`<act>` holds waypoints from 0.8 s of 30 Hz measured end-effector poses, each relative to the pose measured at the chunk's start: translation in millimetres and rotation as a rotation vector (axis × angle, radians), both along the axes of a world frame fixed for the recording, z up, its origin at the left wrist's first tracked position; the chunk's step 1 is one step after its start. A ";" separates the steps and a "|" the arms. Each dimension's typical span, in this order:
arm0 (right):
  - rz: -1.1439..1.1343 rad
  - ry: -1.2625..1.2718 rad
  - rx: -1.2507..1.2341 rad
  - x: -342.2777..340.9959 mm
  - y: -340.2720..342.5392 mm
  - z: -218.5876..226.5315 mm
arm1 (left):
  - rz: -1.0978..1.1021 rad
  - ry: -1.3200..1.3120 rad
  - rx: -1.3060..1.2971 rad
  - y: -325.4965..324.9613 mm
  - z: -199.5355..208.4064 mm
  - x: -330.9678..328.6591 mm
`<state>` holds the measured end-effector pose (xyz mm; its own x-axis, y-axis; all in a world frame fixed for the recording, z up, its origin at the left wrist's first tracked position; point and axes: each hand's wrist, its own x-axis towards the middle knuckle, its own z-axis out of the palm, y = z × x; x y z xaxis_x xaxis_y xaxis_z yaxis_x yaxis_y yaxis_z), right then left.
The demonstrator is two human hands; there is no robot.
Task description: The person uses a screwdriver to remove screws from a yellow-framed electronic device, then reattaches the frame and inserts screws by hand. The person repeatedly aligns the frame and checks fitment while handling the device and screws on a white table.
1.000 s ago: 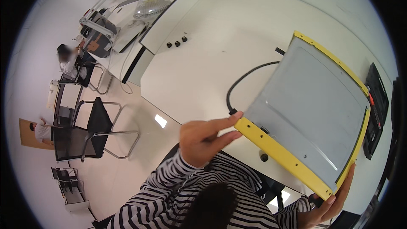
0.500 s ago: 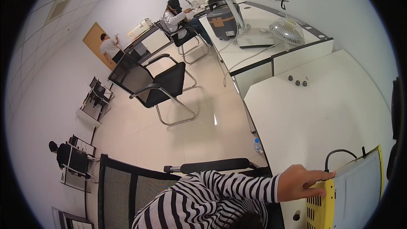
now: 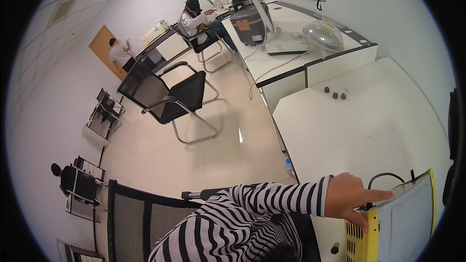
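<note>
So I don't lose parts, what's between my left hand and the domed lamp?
Head view: beyond your left hand come three dark knobs on the white table, then a white panel.

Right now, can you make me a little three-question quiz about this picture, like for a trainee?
1. How many small round black knobs lie close together near the far end of the broad white tabletop?

2. True or false: the black-and-white striped cloth sleeve leads to the wearer's left hand.

3. Which thing does that hand touch?
A) clear plastic bottle with a blue cap
B) grey boxy device with a yellow slotted side
C) black mesh-backed chair

Key: 1. Three; 2. True; 3. B
</note>
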<state>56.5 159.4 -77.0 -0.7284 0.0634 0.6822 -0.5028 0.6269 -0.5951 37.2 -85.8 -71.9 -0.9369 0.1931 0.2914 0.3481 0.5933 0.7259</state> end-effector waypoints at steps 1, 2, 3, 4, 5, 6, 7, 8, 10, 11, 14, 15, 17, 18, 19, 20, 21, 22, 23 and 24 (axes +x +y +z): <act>0.001 -0.003 0.000 1.8 1.6 -0.3 | -0.028 0.004 -0.024 1.7 0.1 -0.1; -0.003 -0.009 0.002 2.3 3.7 -0.2 | -0.061 0.009 -0.047 3.1 0.4 -2.8; -0.007 -0.013 -0.002 1.8 5.4 0.1 | -0.042 0.003 -0.065 3.8 2.3 -4.0; -0.010 -0.018 -0.006 1.5 9.0 0.6 | -0.024 -0.004 -0.084 3.7 6.1 -3.3; -0.047 -0.005 0.006 1.8 9.5 -2.8 | -0.044 0.011 -0.077 1.9 2.4 -10.6; -0.057 -0.018 0.006 4.0 17.3 -1.9 | -0.021 0.018 -0.088 3.6 4.6 -10.2; -0.063 -0.029 -0.002 2.6 19.9 -1.4 | -0.001 0.023 -0.099 0.6 8.4 -7.3; -0.080 -0.041 0.000 4.0 24.1 -2.6 | -0.008 0.036 -0.083 1.4 7.3 -8.1; -0.087 -0.079 -0.017 5.4 34.1 -3.5 | 0.021 0.031 -0.091 -3.6 6.4 -3.0; -0.092 -0.092 -0.034 6.8 37.6 -7.8 | 0.031 0.025 -0.082 -1.5 8.8 -3.7; -0.060 -0.146 0.018 6.5 52.3 -8.6 | 0.065 -0.009 -0.114 6.6 14.8 -7.9; -0.141 -0.261 -0.015 11.0 54.2 -13.5 | 0.077 -0.045 -0.123 10.0 18.2 -8.4; -0.230 -0.396 -0.051 16.9 49.5 -10.3 | 0.050 -0.024 -0.141 11.4 19.4 -11.7; -0.208 -0.294 -0.044 12.9 47.3 -9.3 | 0.047 -0.014 -0.155 10.8 19.4 -11.3; -0.180 -0.192 -0.040 8.7 46.1 -10.7 | 0.034 -0.020 -0.159 10.0 18.4 -11.2; -0.151 -0.087 -0.026 6.0 43.8 -8.9 | 0.026 -0.008 -0.136 9.4 17.7 -10.8; -0.155 -0.056 -0.016 4.6 45.1 -10.8 | 0.020 0.004 -0.112 9.2 16.9 -10.8; -0.162 -0.060 -0.007 5.7 46.4 -11.4 | 0.015 0.016 -0.089 9.0 16.2 -10.9; -0.179 -0.079 0.001 7.9 47.5 -12.5 | 0.016 0.016 -0.080 8.5 15.2 -9.7; -0.187 -0.099 0.004 9.7 48.7 -13.4 | 0.016 0.016 -0.071 8.1 14.6 -8.6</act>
